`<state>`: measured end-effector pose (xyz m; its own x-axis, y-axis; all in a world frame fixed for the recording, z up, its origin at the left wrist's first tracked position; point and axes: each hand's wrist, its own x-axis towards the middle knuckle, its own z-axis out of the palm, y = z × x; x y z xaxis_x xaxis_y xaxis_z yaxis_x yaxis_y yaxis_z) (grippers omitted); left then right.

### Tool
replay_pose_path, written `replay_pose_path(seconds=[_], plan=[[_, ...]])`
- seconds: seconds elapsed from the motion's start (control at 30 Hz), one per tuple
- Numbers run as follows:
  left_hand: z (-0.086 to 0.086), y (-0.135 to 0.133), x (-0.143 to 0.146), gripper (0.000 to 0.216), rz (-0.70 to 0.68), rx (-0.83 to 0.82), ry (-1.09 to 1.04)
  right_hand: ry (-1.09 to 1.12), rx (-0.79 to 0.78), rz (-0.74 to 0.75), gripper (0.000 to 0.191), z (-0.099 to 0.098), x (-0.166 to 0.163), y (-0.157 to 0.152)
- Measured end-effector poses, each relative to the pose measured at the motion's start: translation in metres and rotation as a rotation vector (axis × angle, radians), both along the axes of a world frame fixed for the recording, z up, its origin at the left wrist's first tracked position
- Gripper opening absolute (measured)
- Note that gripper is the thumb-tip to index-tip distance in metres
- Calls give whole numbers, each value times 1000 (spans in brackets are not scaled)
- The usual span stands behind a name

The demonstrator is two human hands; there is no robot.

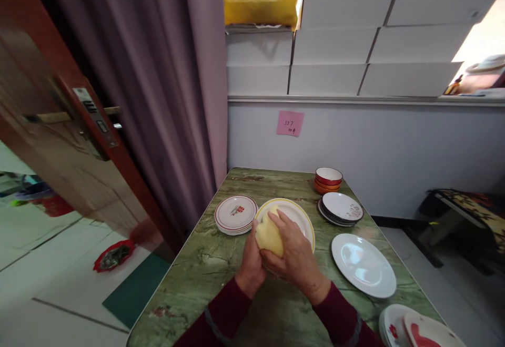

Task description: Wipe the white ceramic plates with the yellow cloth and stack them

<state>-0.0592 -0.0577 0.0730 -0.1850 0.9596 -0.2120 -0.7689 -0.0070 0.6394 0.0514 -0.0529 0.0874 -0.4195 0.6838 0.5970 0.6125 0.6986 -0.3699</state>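
Both hands meet over the near middle of the table around a pale yellow bundle (pixel 270 235), rounded and soft-looking like a wadded cloth. My left hand (pixel 251 263) cups its left side and underside. From the right, my right hand (pixel 292 255) presses on it with bent fingers. Just behind the hands lies a white plate with a yellow rim (pixel 302 215), partly hidden by them. To its left is a stack of white plates with red rims (pixel 235 213), the top one bearing a red print.
Along the table's (pixel 197 284) right side are red and orange bowls (pixel 329 175), dark-edged floral plates (pixel 342 206), a white oval plate (pixel 363 264) and red-patterned dishes (pixel 424 331). A wall stands behind; a curtain (pixel 177 73) and wooden door (pixel 79 126) stand left.
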Motion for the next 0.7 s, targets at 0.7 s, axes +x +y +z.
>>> replay_pose_path(seconds=[0.7], plan=[[-1, 11, -14, 69, -91, -11, -166, -1, 119, -110, 53, -4, -22, -6]])
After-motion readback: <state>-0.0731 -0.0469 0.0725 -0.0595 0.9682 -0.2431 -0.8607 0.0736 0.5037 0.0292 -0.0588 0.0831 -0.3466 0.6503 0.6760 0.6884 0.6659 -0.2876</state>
